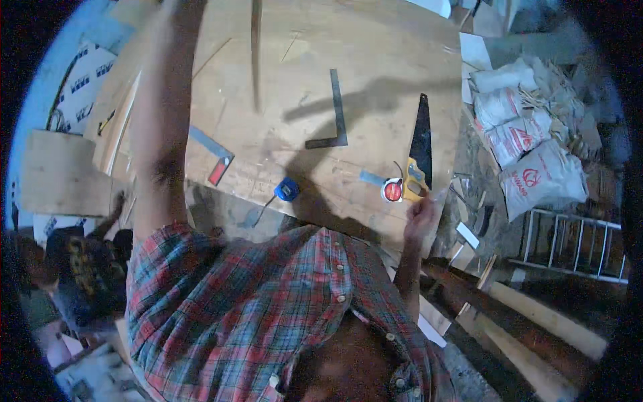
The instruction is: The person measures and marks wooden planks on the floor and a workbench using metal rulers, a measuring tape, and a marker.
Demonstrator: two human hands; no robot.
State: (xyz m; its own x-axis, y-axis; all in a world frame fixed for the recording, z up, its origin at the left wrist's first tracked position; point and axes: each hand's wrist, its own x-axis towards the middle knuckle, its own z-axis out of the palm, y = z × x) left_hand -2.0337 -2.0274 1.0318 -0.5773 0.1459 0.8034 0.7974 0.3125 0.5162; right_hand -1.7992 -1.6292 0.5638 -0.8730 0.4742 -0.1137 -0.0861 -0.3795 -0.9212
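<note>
My left arm (161, 114) reaches across the table's left side and leaves the view at the top, so that hand is out of sight. At the table's near right edge, my right hand (420, 216) has its fingers curled closed just below a handsaw (420, 137) with a yellow handle. Whatever it may hold is too blurred to make out. A white and red tape measure (392, 191) lies against the saw handle. Farther left are a blue tape measure (287, 189), a dark steel square (339, 114) and a try square with a red handle (220, 169).
The tools lie on a large plywood tabletop (395, 53). Full white sacks (539, 177) are piled to the right, above a metal ladder (569, 244). Wooden boards (549, 321) lie at the lower right. Another person (80, 271) is at the left, beside a plywood panel (60, 174).
</note>
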